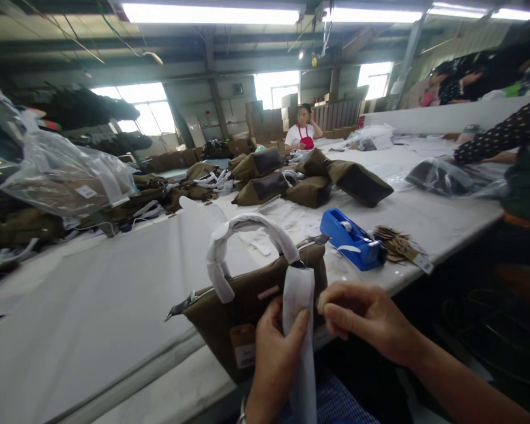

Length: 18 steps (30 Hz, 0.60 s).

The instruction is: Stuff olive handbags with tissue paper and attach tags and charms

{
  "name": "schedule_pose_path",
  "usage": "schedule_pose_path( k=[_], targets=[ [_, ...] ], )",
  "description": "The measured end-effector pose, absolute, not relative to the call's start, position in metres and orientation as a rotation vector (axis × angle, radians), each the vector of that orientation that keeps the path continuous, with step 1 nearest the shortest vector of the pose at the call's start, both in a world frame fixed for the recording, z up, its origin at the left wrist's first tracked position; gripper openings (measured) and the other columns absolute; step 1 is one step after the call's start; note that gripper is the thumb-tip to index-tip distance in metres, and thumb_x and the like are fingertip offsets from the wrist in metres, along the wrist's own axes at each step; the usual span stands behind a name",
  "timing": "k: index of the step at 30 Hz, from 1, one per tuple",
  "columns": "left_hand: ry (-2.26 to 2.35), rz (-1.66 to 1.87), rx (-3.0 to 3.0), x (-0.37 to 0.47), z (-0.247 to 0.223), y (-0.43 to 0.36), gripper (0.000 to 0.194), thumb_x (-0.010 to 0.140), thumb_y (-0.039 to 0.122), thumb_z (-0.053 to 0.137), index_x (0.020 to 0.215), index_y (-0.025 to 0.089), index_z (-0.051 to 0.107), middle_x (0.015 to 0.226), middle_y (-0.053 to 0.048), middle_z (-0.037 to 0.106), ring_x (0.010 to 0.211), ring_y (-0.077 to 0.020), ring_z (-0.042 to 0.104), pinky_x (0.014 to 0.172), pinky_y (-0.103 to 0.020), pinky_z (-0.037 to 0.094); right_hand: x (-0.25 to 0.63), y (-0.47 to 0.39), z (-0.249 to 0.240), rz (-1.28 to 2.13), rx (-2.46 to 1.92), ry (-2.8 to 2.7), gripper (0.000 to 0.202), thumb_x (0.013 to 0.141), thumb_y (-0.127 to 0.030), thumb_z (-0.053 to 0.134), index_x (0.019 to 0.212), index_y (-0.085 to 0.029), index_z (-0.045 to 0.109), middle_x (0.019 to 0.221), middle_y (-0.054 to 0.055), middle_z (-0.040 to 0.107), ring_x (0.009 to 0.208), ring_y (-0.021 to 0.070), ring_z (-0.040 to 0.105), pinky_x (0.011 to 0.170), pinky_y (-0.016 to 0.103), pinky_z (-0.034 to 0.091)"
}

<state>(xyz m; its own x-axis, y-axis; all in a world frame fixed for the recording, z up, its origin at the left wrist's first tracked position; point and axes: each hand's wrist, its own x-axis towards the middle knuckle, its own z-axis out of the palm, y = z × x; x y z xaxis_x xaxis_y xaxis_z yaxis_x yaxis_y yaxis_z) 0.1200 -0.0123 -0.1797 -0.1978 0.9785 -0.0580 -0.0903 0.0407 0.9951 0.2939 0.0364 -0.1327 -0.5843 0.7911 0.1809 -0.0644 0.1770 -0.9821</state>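
On wht strip (298,290): L fingers (298,327), tight pinch

The left hand (274,356) and the white wrapping strip (298,294) hide part of the olive handbag (216,312), and the strip's lower end is cut off by the near edge. Print on the bag's kraft hang tag (244,346) is too small to read, as is that on the cardboard tag pile (395,244) to the right. Whether the curled right hand (368,318) pinches anything cannot be told. At right, the co-worker in the polka-dot sleeve (506,132) is cut off by the edge; people farther back (453,85) are blurred.
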Motion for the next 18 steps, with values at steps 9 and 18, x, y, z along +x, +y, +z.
schedule_pose_path(
  k=[9, 18],
  targets=[
    [1.281, 1.41, 1.003, 0.121, -0.179, -0.016, 0.036, 0.081, 0.032, 0.076, 0.112, 0.014, 0.071, 0.108, -0.012, 0.078, 0.101, -0.0299, 0.073, 0.089, -0.035, 0.055, 0.278, 0.041, -0.132, 2.026, -0.254, -1.058, 0.026, 0.094, -0.039, 0.067, 0.08, -0.018, 0.067, 0.05, -0.007, 0.042, 0.041, 0.0043, 0.029, 0.041, 0.014, 0.031],
    [1.317, 1.415, 0.993, 0.119, -0.189, -0.012, 0.043, 0.079, 0.041, 0.077, 0.111, 0.013, 0.071, 0.108, -0.014, 0.078, 0.103, -0.0335, 0.072, 0.092, -0.04, 0.055, 0.266, -0.012, -0.131, 2.283, 0.082, -1.515, 0.057, 0.092, -0.077, 0.041, 0.083, -0.028, 0.067, 0.042, -0.007, 0.047, 0.034, 0.0097, 0.041, 0.038, 0.019, 0.039]
  ],
)
